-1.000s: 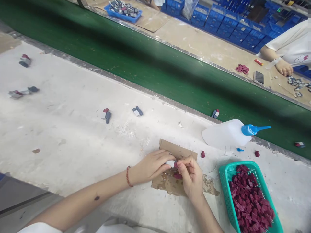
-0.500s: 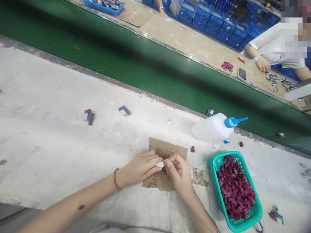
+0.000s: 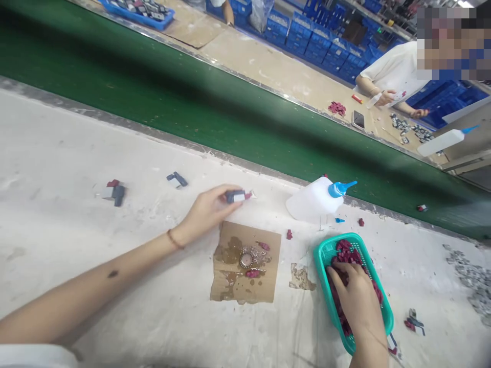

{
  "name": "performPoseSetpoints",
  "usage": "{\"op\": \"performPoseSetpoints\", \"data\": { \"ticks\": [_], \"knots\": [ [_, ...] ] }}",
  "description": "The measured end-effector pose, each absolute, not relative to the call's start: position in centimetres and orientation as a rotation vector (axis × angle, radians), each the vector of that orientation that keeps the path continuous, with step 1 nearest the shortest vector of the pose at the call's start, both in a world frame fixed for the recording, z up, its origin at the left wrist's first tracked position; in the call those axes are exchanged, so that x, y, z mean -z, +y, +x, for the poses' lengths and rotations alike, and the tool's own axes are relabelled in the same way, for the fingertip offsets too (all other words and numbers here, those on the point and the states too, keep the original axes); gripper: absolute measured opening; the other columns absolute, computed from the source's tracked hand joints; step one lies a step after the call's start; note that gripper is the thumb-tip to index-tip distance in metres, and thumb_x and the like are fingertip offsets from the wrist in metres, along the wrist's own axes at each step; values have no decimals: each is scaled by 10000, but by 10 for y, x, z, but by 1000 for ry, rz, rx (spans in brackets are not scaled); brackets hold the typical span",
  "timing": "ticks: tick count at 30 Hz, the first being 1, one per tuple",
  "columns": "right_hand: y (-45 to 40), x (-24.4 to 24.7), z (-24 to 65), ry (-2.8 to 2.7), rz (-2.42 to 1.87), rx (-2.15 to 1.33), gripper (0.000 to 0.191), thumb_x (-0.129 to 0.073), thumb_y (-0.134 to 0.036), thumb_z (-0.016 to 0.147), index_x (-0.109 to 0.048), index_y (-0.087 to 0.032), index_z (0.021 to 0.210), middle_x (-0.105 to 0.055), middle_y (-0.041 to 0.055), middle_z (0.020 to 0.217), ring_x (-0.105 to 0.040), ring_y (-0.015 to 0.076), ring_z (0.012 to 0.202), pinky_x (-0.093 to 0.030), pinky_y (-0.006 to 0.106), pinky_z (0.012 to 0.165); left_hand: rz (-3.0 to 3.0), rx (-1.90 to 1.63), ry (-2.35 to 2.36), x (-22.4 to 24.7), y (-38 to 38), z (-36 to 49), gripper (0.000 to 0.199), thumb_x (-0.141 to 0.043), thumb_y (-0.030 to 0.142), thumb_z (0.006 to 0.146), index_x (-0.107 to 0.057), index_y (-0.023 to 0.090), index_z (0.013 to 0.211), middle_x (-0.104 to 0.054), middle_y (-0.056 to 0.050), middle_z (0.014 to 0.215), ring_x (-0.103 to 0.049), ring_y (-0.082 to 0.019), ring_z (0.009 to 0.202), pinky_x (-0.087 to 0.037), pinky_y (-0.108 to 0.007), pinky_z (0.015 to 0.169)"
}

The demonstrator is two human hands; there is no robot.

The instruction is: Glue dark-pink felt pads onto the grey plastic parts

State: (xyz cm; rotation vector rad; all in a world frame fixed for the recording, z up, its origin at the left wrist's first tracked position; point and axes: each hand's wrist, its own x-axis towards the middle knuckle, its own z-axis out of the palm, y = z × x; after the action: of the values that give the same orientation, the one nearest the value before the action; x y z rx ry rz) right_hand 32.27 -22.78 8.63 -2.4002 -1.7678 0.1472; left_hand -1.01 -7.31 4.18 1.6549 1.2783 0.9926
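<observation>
My left hand (image 3: 207,212) is closed around a small dark grey and white plastic part (image 3: 238,196) with a maroon end, held just above the bench. Below it, a piece of cardboard (image 3: 264,286) carries wet brown glue stains, a small round cap (image 3: 246,260) and two maroon pieces, one of them a maroon piece (image 3: 252,274) near the cap. My right hand (image 3: 358,291) reaches into a green plastic basket (image 3: 320,255) of small maroon pieces (image 3: 347,250). Its thumb and fingers are curled together among them; the fingertips are partly hidden, so what they pinch cannot be made out.
A white squeeze bottle (image 3: 314,199) with a blue nozzle lies behind the basket. Grey assembled parts (image 3: 115,193) lie at left, loose grey pieces (image 3: 471,281) at right. Beyond runs a green conveyor belt (image 3: 192,107); across it a person (image 3: 399,71) handles parts.
My hands have parted from over the cardboard. The left moved up and left with the grey part; the right went into the basket. The view shifted, and the cardboard's top is now uncovered.
</observation>
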Motion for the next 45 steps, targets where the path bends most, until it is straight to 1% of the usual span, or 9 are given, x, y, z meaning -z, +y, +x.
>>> {"op": "performPoseSetpoints", "data": {
  "ticks": [4, 11, 16, 22, 26, 31, 37, 40, 45],
  "knots": [
    [-228, -72, 327, -1829, -2394, -145, 273, -496, -358, 850, -716, -220, 767, -692, 130, 837, -605, 319, 786, -457, 443, 716, 1855, -1039, 1418, -35, -2, 9, 349, -564, 231, 872, -627, 139, 1202, -688, -143, 1200, -663, -253, 1020, -529, -365, 897],
    [-222, -81, 322, -1508, -2205, -304, 278, -556, -471, 795, -702, -235, 799, -728, 113, 868, -636, 316, 815, -488, 433, 723, 2065, -927, 1545, -29, 53, 14, 393, -503, 116, 869, -584, 85, 1252, -632, -187, 1294, -509, -317, 1286, -379, -478, 1107],
    [-223, -97, 296, -949, -1861, -699, 344, -674, -546, 780, -670, -229, 912, -739, 61, 825, -666, 232, 713, -540, 348, 650, 2146, -854, 1582, -33, 25, -29, 401, -507, 231, 884, -556, 83, 1254, -576, -186, 1339, -433, -359, 1335, -294, -546, 1153],
    [-209, -102, 250, -800, -1512, -1097, 350, -756, -522, 754, -737, -213, 918, -737, 49, 734, -684, 200, 658, -573, 313, 626, 2161, -704, 1828, -25, -32, -101, 366, -573, 370, 825, -612, 194, 1144, -596, -170, 1155, -491, -453, 1214, -380, -603, 1040],
    [-195, -94, 229, -941, -1487, -1238, 314, -731, -518, 786, -737, -211, 854, -760, 68, 731, -720, 220, 691, -594, 328, 666, 2092, -658, 1780, -27, -52, -114, 306, -543, 311, 824, -643, 176, 1080, -586, -161, 1088, -582, -397, 1083, -437, -561, 989],
    [-183, -78, 210, -1371, -1539, -1046, 174, -681, -372, 842, -768, -222, 854, -781, 72, 853, -729, 222, 787, -588, 312, 711, 1850, -805, 1696, -38, -56, -101, 290, -488, 325, 854, -643, 155, 1031, -620, -140, 1041, -624, -293, 954, -493, -489, 940],
    [-184, -59, 201, -1769, -1378, -872, 127, -633, -225, 900, -758, -229, 922, -779, 63, 916, -738, 206, 853, -607, 307, 764, 681, -941, 1070, -54, -82, -67, 268, -437, 270, 946, -640, 101, 901, -715, -107, 827, -645, -165, 649, -547, -287, 663],
    [-183, -53, 200, -1940, -1247, -770, 140, -610, -183, 927, -733, -223, 979, -775, 67, 945, -735, 198, 877, -605, 310, 805, 421, -790, 863, -58, -100, -47, 272, -462, 218, 967, -673, 81, 864, -739, -128, 835, -692, -170, 691, -551, -249, 650],
    [-179, -52, 198, -2142, -1100, -555, 185, -519, -182, 985, -700, -209, 1009, -729, 79, 896, -696, 193, 838, -598, 308, 730, 359, -760, 712, -54, -124, -23, 212, -624, 277, 926, -720, 91, 902, -752, -122, 923, -722, -206, 904, -558, -263, 822]
  ]
}}
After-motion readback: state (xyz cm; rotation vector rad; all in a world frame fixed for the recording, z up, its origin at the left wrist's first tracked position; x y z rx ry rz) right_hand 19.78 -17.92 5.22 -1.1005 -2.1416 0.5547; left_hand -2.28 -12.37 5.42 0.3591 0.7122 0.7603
